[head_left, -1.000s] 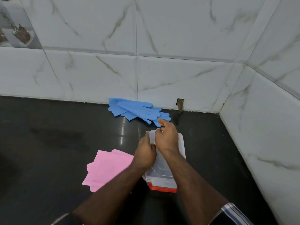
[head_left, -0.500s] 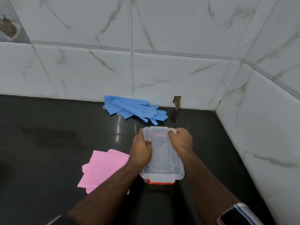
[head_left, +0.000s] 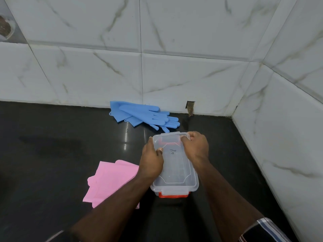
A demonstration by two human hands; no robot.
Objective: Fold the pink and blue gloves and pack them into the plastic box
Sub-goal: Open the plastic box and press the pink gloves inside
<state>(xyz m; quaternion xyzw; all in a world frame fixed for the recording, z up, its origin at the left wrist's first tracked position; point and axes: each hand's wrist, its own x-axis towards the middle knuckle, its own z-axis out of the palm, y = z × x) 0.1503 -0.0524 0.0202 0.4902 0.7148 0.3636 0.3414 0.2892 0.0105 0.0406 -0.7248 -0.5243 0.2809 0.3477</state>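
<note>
A clear plastic box (head_left: 176, 172) with a clear lid and red clips stands on the black counter near the right corner. My left hand (head_left: 151, 159) grips the lid's far left edge, thumb on top. My right hand (head_left: 195, 145) grips the lid's far right corner. The blue gloves (head_left: 143, 115) lie stacked against the back wall, just beyond the box. The pink gloves (head_left: 110, 180) lie flat to the left of the box, partly hidden under my left forearm.
The black counter (head_left: 52, 154) runs left and toward me. White marble-look tiled walls (head_left: 192, 75) close it off at the back and on the right. A small dark hole (head_left: 190, 107) sits at the base of the back wall.
My hands have moved apart from the box's far end to its two far corners and now hold the lid. The gloves have not moved.
</note>
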